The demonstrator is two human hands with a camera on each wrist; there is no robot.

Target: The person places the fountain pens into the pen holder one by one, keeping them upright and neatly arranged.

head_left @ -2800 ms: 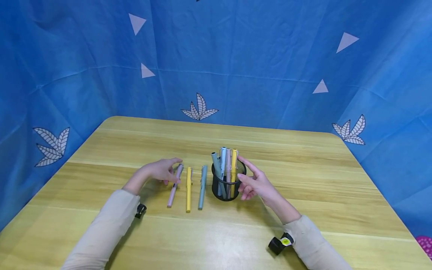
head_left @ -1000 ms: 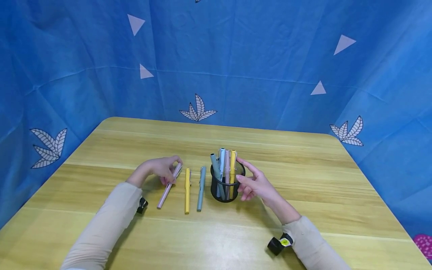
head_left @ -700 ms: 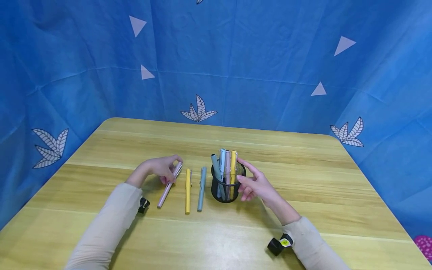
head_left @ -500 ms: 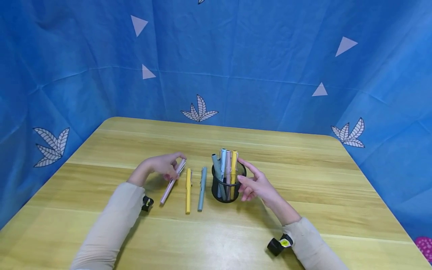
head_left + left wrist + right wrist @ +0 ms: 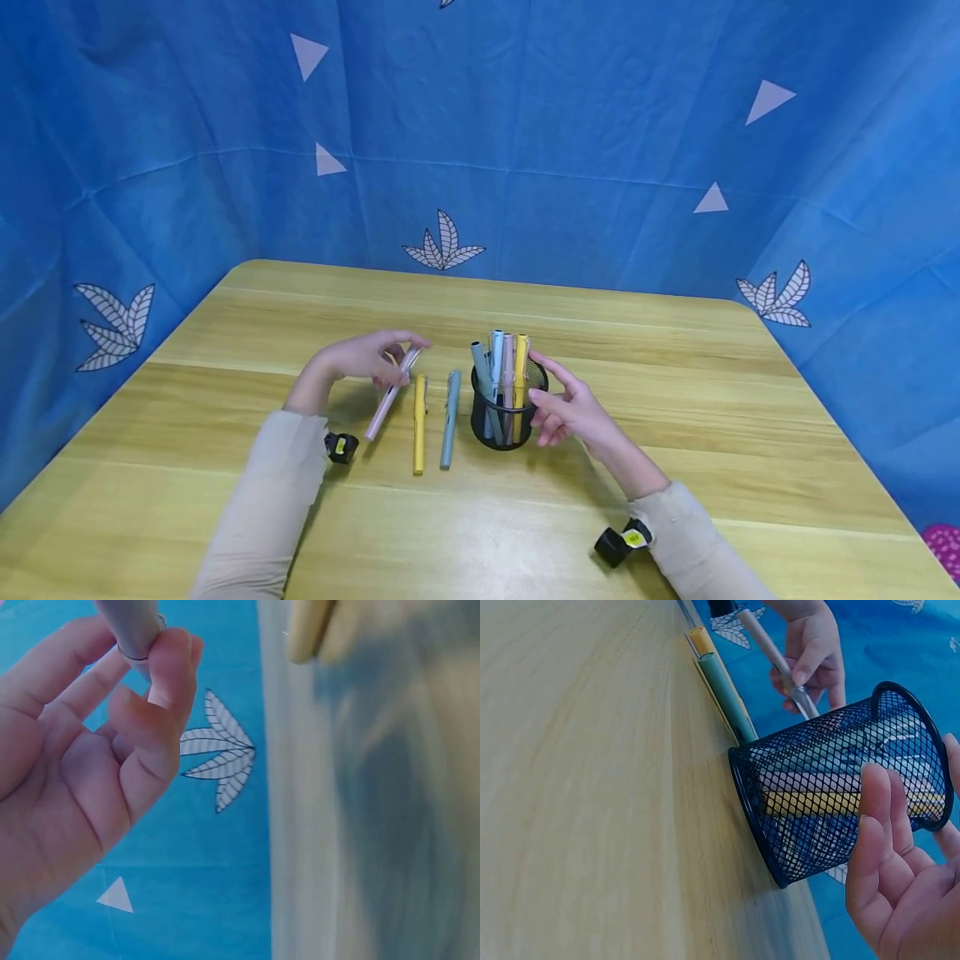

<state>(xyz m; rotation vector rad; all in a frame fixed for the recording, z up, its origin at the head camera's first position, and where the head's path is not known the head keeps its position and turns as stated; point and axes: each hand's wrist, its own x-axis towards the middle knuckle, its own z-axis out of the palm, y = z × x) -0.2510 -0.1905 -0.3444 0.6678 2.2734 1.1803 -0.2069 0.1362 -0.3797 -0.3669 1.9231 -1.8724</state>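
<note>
One pink pen [image 5: 393, 393] pinched in left hand [image 5: 365, 364], right hand [image 5: 567, 408] relaxed, fingertips touching mesh cup [image 5: 501, 417]

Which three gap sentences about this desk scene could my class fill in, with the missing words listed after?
1. The left hand pinches the ____ pen.
2. Beside the yellow pen on the table, nearer the holder, lies a ____ pen.
3. The standing pens sit in a black ____ holder.
4. The right hand is by the holder's ____ side.

Missing words: pink; blue; mesh; right
</note>
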